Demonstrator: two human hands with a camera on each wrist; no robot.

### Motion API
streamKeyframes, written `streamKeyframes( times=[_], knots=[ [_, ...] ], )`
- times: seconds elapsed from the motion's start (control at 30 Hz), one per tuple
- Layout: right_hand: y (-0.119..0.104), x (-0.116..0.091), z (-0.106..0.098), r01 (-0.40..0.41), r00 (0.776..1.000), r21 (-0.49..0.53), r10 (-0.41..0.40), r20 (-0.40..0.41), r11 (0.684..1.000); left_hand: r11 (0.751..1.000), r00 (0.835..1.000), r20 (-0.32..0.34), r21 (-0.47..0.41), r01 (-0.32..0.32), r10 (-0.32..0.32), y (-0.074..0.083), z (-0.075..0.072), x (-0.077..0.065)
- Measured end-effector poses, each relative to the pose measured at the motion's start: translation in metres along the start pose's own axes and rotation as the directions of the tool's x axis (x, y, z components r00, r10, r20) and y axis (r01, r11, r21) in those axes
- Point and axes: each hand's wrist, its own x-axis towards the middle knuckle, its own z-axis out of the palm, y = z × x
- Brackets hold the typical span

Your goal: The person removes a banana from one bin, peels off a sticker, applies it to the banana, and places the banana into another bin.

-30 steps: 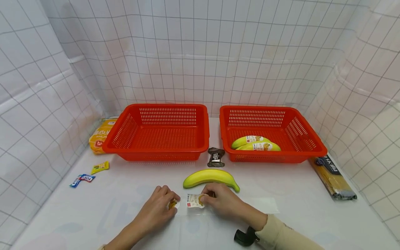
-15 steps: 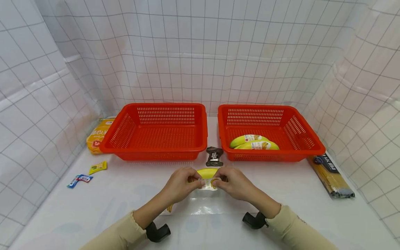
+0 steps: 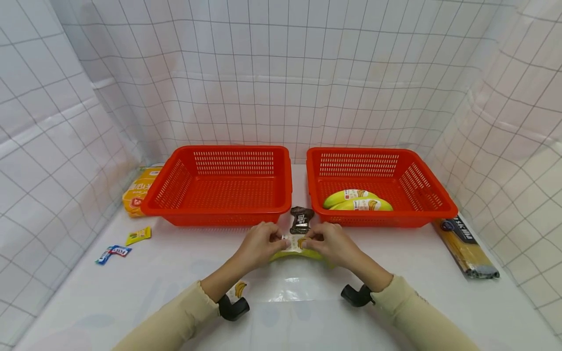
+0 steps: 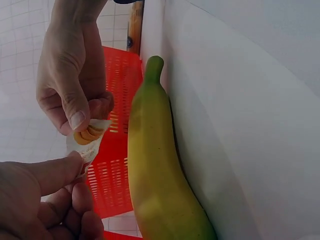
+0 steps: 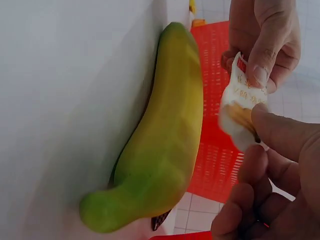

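Note:
A white sticker with a banana picture is stretched between my two hands, above a yellow-green banana lying on the table. My left hand pinches the sticker's left end between thumb and fingers. At the other end, my right hand pinches it the same way. Both wrist views show the sticker held apart from the banana, slightly curled. Nearer me lies a clear backing sheet, with another banana sticker by my left wrist.
Two red baskets stand behind: the left basket and the right basket, which holds labelled bananas. A dark wrapped snack lies between them. Small wrapped sweets, an orange bag and a spaghetti pack lie at the sides.
My right hand lifted the sticker off the sheet area. My left hand left the other sticker and took this one's left end. Both hands then moved forward over the banana.

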Motion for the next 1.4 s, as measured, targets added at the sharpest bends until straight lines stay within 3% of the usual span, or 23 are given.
streamKeyframes(
  times=[0.33,0.53,0.7,0.97,1.23,1.4],
  knots=[
    [0.005,0.015,0.003,-0.037,0.999,-0.076,0.039,0.035,0.996,0.999,0.999,0.042,-0.002,0.032,-0.032,-0.006,0.005,0.01],
    [0.002,0.022,0.006,-0.09,0.992,-0.128,0.1,0.073,0.988,0.998,0.999,0.033,0.066,0.009,-0.011,-0.011,0.007,0.012],
    [0.0,0.026,0.008,-0.082,0.989,-0.159,0.1,0.108,0.984,0.995,0.999,0.029,0.099,-0.019,0.016,-0.014,0.009,0.013],
    [-0.002,0.027,0.009,-0.034,0.993,-0.22,0.058,0.105,0.975,0.987,0.998,0.01,0.15,-0.055,0.054,-0.016,0.013,0.014],
    [0.001,0.026,0.015,-0.013,0.997,-0.245,0.033,0.075,0.969,0.962,0.993,-0.018,0.251,-0.11,0.118,-0.014,0.016,0.013],
    [0.006,0.019,0.015,-0.036,0.998,-0.186,0.043,0.035,0.982,0.966,0.994,-0.02,0.237,-0.101,0.109,-0.016,0.016,0.012]
  ],
)
